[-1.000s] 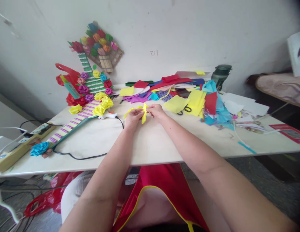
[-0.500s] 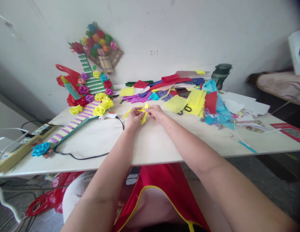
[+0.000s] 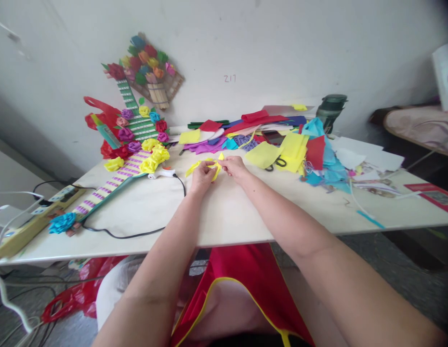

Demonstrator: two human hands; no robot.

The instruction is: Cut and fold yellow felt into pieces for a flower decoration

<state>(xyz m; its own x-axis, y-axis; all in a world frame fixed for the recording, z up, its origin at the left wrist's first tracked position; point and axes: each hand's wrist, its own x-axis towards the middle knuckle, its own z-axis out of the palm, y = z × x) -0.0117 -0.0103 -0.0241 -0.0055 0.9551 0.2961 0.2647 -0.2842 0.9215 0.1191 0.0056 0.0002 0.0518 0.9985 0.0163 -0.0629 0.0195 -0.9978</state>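
Over the middle of the white table, my left hand (image 3: 202, 177) pinches a strip of yellow crepe paper (image 3: 217, 169). My right hand (image 3: 233, 167) is closed on the strip's other side, thumb and finger together. Part of the strip is hidden behind my fingers. More yellow paper (image 3: 191, 169) shows just beyond my left hand. To the left lies a white glue gun (image 3: 162, 174) with a black cord. Yellow paper flowers (image 3: 154, 157) sit on a striped board (image 3: 112, 185) beyond it.
Scissors (image 3: 281, 161) lie partly under yellow sheets (image 3: 294, 149) to the right. Coloured paper (image 3: 205, 140) is piled along the wall, near a dark green bottle (image 3: 331, 112). A power strip (image 3: 50, 205) stands at the left edge.
The yellow piece between my hands has changed shape; the end that hung down toward me is now drawn up near my fingers. Both hands stay in nearly the same place.
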